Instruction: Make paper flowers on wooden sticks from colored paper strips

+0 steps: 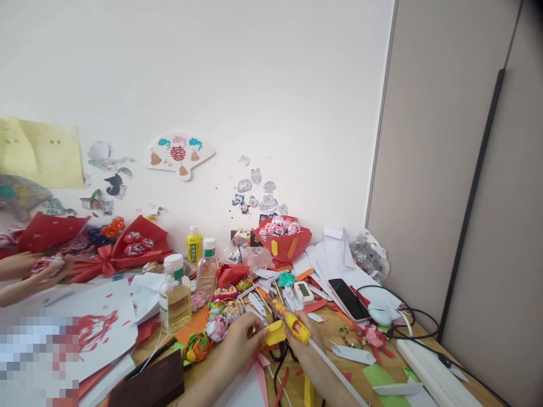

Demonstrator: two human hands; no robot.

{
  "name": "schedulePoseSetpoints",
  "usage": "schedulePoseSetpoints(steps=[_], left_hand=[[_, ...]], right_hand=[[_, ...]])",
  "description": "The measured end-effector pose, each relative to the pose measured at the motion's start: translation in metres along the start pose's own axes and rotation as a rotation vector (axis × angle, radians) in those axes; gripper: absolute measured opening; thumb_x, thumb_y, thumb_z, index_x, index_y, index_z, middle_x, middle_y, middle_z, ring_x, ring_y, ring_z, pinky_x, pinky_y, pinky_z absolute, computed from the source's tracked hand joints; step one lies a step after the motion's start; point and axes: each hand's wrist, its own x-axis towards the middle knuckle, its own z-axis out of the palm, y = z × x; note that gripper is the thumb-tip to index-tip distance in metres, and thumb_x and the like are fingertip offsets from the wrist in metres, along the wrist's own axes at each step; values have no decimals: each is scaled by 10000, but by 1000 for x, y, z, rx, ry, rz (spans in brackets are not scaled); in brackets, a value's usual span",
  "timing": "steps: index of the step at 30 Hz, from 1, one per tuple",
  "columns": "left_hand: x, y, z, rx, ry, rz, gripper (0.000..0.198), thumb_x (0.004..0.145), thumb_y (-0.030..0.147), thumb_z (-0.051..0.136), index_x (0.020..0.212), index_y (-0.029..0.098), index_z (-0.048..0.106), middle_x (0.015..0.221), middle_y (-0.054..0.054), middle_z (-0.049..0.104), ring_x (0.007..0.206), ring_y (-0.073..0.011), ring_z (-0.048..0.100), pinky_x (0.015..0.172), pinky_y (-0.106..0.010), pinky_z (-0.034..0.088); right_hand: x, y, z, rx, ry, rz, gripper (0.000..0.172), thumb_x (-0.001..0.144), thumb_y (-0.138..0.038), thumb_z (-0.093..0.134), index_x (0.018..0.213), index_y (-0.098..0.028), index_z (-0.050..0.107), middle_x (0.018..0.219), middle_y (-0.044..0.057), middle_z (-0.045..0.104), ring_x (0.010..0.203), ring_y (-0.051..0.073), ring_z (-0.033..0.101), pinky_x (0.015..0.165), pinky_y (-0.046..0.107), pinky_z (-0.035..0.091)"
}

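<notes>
My left hand (242, 338) pinches a folded piece of yellow paper (275, 333) at the middle front of the table. My right hand (309, 342) is closed around a yellow hot glue gun (297, 328), its nozzle end pointing away from me. A long white glue stick (335, 370) sticks out of its rear toward me. The yellow paper lies close beside the gun; whether they touch I cannot tell. Near my left hand sit several folded paper flowers, among them a pink-and-white one (217, 328) and an orange-green one (197, 347).
Bottles (175, 294) of liquid stand left of centre. A red-wrapped paper bouquet (283, 240) is at the wall. To the right lie a phone (348, 298), a white timer (304, 293), black cables and a power strip (432, 370). Another person's hands (46, 271) hold something at far left.
</notes>
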Motion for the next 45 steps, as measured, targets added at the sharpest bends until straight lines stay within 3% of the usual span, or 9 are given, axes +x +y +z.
schedulePoseSetpoints(steps=[3,8,14,21,30,45], left_hand=[[0,3,-2,3,-11,45,140,722,231,556,618,172,628,665,-33,627,635,-172,540,606,-262,408],[-1,5,-4,48,-28,91,190,751,192,500,630,170,644,674,-49,651,649,-179,565,603,-261,417],[-2,-4,-3,105,19,209,139,782,191,513,735,196,643,772,-53,668,741,-189,584,691,-288,454],[-2,-14,1,150,62,313,220,842,202,434,741,199,629,785,-64,659,760,-197,592,713,-311,469],[-5,-11,3,177,176,228,235,852,198,372,711,199,560,722,-54,625,687,-190,575,650,-294,450],[-2,-12,9,38,246,37,286,837,395,365,650,212,477,640,-28,577,612,-194,539,587,-295,428]], right_hand=[[1,-4,-1,4,-68,33,129,802,-284,512,724,-192,558,695,0,585,645,161,535,579,242,407],[2,-11,-3,-24,-66,42,112,794,-282,519,709,-212,536,709,-8,573,670,177,524,592,250,392],[1,-7,-1,-35,-103,93,128,795,-313,519,718,-211,524,712,-5,577,682,191,536,607,260,390],[2,-5,-1,-117,-107,56,93,755,-291,551,747,-199,563,718,10,613,671,197,555,570,250,383],[3,-5,1,-204,-136,-15,76,730,-254,531,742,-197,579,685,-2,617,636,165,564,552,224,377],[-1,-3,1,-253,-88,-96,69,718,-232,527,759,-216,580,678,-25,620,619,146,576,536,200,376]])
